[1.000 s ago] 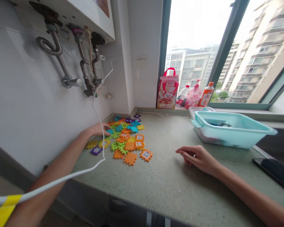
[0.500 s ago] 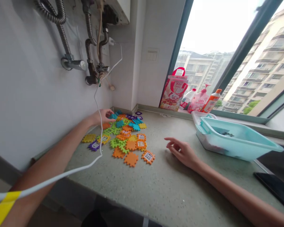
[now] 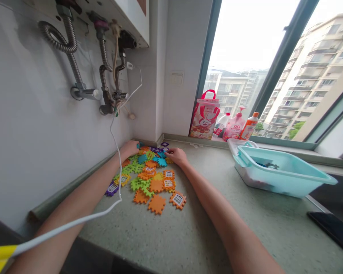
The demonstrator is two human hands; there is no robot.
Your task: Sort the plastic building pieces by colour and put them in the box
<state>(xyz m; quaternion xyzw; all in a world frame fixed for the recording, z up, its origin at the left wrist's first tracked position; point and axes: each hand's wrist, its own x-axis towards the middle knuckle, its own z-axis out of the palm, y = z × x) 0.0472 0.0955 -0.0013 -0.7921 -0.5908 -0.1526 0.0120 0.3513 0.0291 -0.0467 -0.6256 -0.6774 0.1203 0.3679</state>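
A pile of notched interlocking plastic tiles in orange, green, yellow, blue and purple lies on the counter, some with white window inserts. At the pile's far left edge, my left hand (image 3: 130, 148) is closed, with a blue tile (image 3: 138, 145) at its fingertips. My right hand (image 3: 177, 156) has its fingers curled together at the far right of the pile, against the blue tiles (image 3: 161, 161); what is between the fingertips is hidden. Nearer to me lie a plain orange tile (image 3: 156, 204) and an orange window tile (image 3: 178, 200).
A white cable (image 3: 94, 216) hangs across the view above my left forearm. On the right stands a light-blue plastic basin (image 3: 288, 182) with dark pieces inside, near a black phone-like slab (image 3: 331, 230). A pink bag (image 3: 203, 121) and several bottles line the windowsill.
My right hand has moved left and away from me, from the bare counter to the pile's far edge. My left hand stays at the blue tile. The view has tilted up slightly.
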